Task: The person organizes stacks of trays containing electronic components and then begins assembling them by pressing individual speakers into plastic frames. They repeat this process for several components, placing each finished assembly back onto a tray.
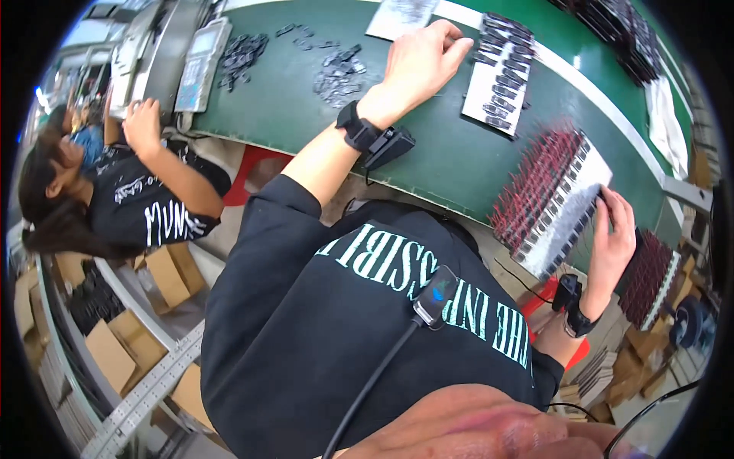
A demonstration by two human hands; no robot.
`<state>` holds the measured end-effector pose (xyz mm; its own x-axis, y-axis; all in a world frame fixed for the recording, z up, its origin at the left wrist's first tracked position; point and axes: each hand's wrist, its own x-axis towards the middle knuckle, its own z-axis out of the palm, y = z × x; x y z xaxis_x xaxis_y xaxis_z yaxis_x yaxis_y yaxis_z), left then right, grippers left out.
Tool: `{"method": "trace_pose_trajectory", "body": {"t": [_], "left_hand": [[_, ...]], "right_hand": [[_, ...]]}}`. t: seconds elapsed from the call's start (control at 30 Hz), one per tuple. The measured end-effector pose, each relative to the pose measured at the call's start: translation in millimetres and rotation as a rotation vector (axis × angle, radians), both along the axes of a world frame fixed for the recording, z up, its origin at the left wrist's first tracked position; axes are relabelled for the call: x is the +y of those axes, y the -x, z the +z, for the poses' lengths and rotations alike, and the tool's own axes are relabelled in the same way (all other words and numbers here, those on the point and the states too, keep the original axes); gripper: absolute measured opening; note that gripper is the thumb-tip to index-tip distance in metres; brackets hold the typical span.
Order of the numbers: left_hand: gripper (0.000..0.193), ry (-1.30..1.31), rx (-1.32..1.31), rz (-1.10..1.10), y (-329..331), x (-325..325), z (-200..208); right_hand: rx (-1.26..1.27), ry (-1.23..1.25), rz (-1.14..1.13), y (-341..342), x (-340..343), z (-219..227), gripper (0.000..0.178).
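Observation:
My left hand (425, 61) reaches over the green table, thumb and fingers drawn together in a pinch; whatever may be between the tips is too small to tell. Just right of it lies a white board (478, 92) covered with rows of small black parts. My right hand (615, 239) is closed at the right edge of a second white board (569, 200), its fingertips by the black parts lined along that edge. Red and black wires (535, 176) fan out from this board's left side. Loose small black parts (340, 75) lie left of my left hand.
Another white sheet (399, 17) lies at the table's far edge, a grey keypad device (203, 65) at the left. More wired boards are stacked at the far right (623, 34) and by my right forearm (648, 279). A co-worker (130, 180) sits at the left, near cardboard boxes (172, 275).

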<state>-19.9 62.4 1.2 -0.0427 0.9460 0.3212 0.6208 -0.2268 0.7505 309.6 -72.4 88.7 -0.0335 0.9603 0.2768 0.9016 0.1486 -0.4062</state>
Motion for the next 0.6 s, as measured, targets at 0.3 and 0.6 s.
{"method": "trace_pose_trajectory", "body": {"t": [0.3,0.6], "left_hand": [[0.016,-0.113,0.834,0.204,101,-19,2],[0.014,-0.012,0.514,0.166,69,-22,-7]], "right_hand": [[0.309,0.368,-0.154,-32,9,3,0.015],[0.489,0.006,-0.118,-39,8,-16,0.014]]}}
